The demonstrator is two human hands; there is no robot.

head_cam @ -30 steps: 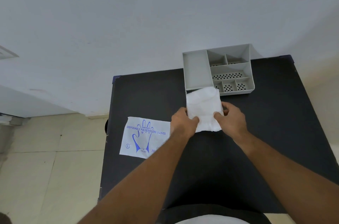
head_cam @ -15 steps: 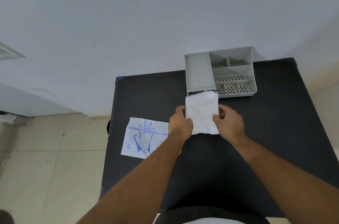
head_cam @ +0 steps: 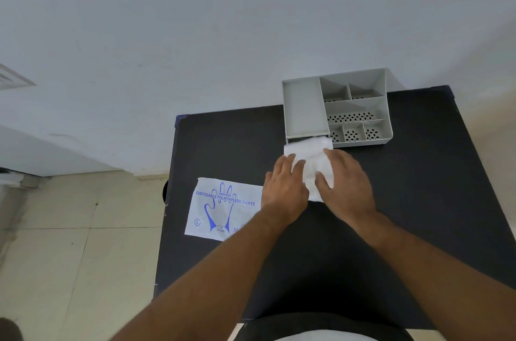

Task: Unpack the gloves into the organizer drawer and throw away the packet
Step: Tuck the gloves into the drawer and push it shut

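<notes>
gloves are pressed flat by left hand and right hand, fingers straight. just past fingertips, stack edge meets organizer, possibly tucked into it. packet lies left of fingers.

Looks like a plain room in a home or small office; cannot tell which. Shown by a bare pale wall, beige floor tiles, and a small black desk standing against that wall, with a grey compartmented organizer at its far edge.

ahead: organizer blocks | left: packet | right: open table
</notes>
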